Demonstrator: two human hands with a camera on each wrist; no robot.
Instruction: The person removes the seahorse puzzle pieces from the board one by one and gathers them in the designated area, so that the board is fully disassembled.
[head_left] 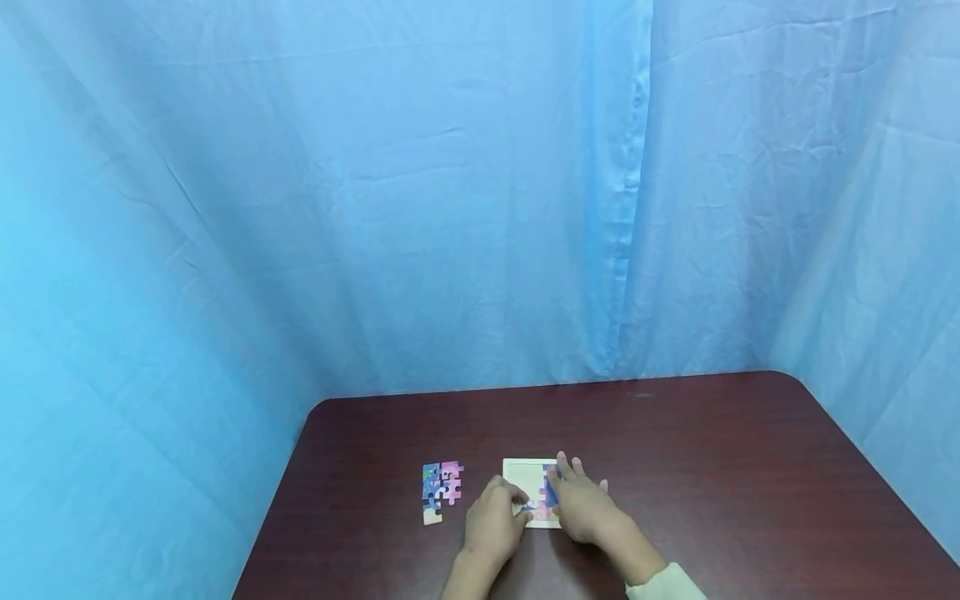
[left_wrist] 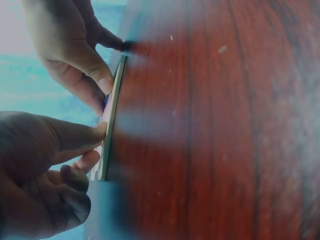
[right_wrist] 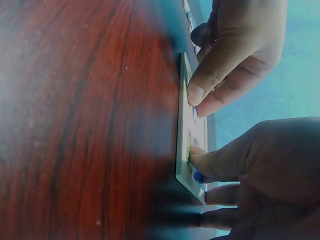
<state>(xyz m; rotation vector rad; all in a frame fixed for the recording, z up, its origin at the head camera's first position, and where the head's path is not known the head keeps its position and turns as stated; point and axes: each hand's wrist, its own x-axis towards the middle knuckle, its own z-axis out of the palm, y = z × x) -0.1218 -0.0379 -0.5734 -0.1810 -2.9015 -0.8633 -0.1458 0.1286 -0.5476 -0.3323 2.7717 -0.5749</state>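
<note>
Closest to us at the bottom, a pale sleeve [head_left: 666, 583] ends above the wrist of the right hand [head_left: 587, 508]. We see that hand spread, its fingers apart and reaching past the right edge of the puzzle tray [head_left: 525, 473], while its thumb presses on the fitted pieces [head_left: 551, 493]. Beside it, the left hand [head_left: 492, 518] has its thumb and index finger nearly together, pinching a small piece [head_left: 528, 505] at the tray's near side; its other fingers curl.

We find the tray flat on the surface [head_left: 712, 467], somewhat nearer its left edge than its right. It looks nearly square, so we make out no clear long axis; its far rim runs almost parallel to the surface's far edge. Toward the surface's left edge, we see loose pieces [head_left: 431, 492] grouped, their long axis running from far to near.
</note>
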